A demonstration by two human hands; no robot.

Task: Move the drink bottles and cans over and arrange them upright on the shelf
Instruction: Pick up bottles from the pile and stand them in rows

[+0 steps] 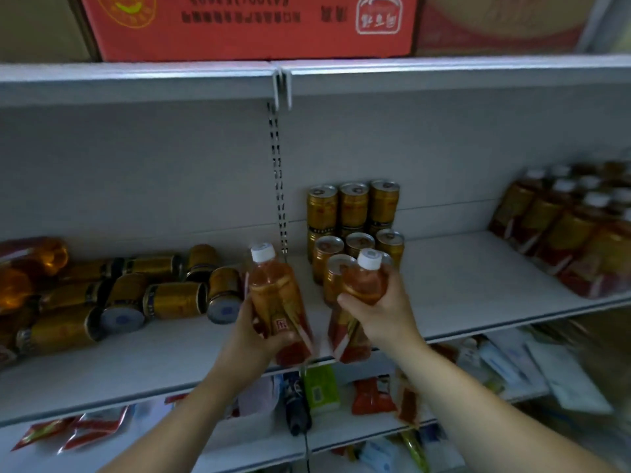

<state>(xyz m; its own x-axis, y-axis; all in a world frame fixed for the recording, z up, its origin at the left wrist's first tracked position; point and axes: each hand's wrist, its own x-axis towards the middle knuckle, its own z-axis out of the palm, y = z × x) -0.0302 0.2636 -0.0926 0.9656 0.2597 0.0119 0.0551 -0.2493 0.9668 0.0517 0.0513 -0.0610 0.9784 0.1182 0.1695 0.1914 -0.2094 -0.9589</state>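
Observation:
My left hand (254, 331) grips an amber drink bottle (278, 295) with a white cap and red label, held upright over the front edge of the grey shelf (461, 285). Just to its right, my right hand (379, 310) holds a second, matching bottle (362, 288) by its shoulder. Behind that bottle stand several gold cans (353, 213), upright and stacked in two tiers. On the shelf's left part, several gold cans (174, 298) lie on their sides in a heap. A row of upright bottles (563, 230) fills the shelf's right end.
A red carton (249, 25) sits on the shelf above. More amber bottles (30, 257) lie at the far left. The lower shelf holds snack packets (372, 396), a green pack (321, 389) and white packages (546, 373). Bare shelf surface shows between the standing cans and the right-hand bottles.

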